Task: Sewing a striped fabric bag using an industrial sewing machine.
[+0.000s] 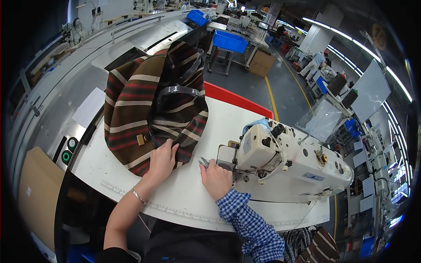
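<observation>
A large brown bag piece with cream, red and black stripes (131,107) stands on the white sewing table (184,188), its black inside facing up. My left hand (163,161) is closed on its near edge, beside a small gold-coloured metal fitting (140,140). In my right hand (217,179) is a pair of thread snips (203,162), blades pointing to the bag. A thin thread seems to run between the bag and the snips. The right hand is just left of the white sewing machine's (280,151) needle area. The fingertips under the bag's edge are hidden.
A printed ruler strip (175,211) follows the table's near edge. A red panel (239,100) borders the far side. At left runs a metal conveyor (66,105) with a paper sheet. Beyond are blue bins (230,41), a cardboard box (262,62) and a distant person (313,62).
</observation>
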Demonstrator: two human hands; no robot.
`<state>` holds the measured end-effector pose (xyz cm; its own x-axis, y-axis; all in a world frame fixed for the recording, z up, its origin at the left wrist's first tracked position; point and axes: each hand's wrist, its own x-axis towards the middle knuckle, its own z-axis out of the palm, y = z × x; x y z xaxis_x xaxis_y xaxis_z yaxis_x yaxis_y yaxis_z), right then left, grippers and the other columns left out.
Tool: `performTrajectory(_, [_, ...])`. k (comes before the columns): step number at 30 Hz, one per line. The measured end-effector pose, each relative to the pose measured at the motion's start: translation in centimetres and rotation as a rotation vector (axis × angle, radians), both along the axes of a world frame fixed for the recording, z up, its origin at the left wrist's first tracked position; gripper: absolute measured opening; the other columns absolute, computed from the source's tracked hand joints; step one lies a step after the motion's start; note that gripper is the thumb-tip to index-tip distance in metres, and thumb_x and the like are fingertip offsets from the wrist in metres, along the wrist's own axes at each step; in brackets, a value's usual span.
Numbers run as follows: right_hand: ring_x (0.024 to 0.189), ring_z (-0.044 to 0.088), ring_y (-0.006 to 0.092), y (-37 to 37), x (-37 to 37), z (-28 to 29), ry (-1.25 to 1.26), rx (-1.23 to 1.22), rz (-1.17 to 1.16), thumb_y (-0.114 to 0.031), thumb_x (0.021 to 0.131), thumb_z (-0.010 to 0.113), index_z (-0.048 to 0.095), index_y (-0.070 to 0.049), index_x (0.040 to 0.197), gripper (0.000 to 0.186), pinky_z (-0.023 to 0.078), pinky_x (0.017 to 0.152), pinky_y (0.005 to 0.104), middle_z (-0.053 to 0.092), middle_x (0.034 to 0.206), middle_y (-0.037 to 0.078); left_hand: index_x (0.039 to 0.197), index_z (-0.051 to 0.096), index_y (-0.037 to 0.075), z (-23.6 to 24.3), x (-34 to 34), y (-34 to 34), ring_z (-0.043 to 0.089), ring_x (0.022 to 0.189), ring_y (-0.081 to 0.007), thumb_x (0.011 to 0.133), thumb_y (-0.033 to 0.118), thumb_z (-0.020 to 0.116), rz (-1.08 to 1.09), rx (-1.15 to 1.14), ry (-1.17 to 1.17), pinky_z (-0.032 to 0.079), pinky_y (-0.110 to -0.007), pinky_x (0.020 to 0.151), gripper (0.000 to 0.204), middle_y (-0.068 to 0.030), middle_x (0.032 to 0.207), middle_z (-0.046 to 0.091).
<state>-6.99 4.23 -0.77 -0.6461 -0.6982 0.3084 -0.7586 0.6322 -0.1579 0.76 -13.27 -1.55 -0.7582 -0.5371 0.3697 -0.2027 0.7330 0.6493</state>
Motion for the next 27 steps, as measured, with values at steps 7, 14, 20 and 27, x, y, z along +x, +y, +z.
performTrajectory(7, [0.047, 0.061, 0.0292, 0.4, -0.1, -0.4, 0.029, 0.017, 0.044, -0.031, 0.094, 0.054, 0.053, -0.005, 0.08, 0.03, 0.047, 0.045, 0.0387, 0.061, 0.059, 0.01, 0.091, 0.047, -0.002, 0.0, 1.0, -0.2, 0.055, 0.073, -0.0449, 0.095, 0.017, 0.053, 0.013, 0.002, 0.027, 0.041, -0.049, 0.061, 0.019, -0.024, 0.073, 0.057])
performTrajectory(14, [0.086, 0.059, 0.0275, 11.8, -0.1, -1.7, 0.187, 0.102, 0.026, -0.028, 0.087, 0.063, 0.058, -0.004, 0.11, 0.034, 0.049, 0.069, 0.04, 0.058, 0.102, 0.014, 0.09, 0.052, -0.004, 8.0, 2.8, -3.0, 0.056, 0.068, -0.031, 0.096, 0.019, 0.053, -0.132, 0.143, 0.179, 0.044, -0.037, 0.065, 0.024, -0.0153, 0.072, 0.058])
performTrajectory(20, [0.124, 0.041, 0.038, 10.4, 1.9, 1.1, 0.086, -0.13, 0.478, -0.025, 0.083, 0.069, 0.044, -0.003, 0.136, 0.063, 0.036, 0.1, 0.0476, 0.039, 0.138, 0.023, 0.112, 0.059, -0.001, 18.4, 8.3, -6.1, 0.059, 0.087, -0.0118, 0.097, 0.017, 0.052, -0.276, 0.724, 0.471, 0.047, -0.024, 0.082, 0.024, -0.0037, 0.1, 0.063])
performTrajectory(27, [0.132, 0.034, 0.0363, 2.9, 2.1, 5.7, -0.293, -0.705, 0.327, -0.032, 0.083, 0.073, 0.009, 0.004, 0.146, 0.096, 0.03, 0.11, 0.0421, 0.028, 0.144, 0.026, 0.119, 0.055, -0.002, 14.7, 16.6, -6.4, 0.061, 0.1, -0.016, 0.096, 0.018, 0.053, -0.238, 0.786, 0.765, 0.048, -0.029, 0.094, 0.031, -0.01, 0.111, 0.063])
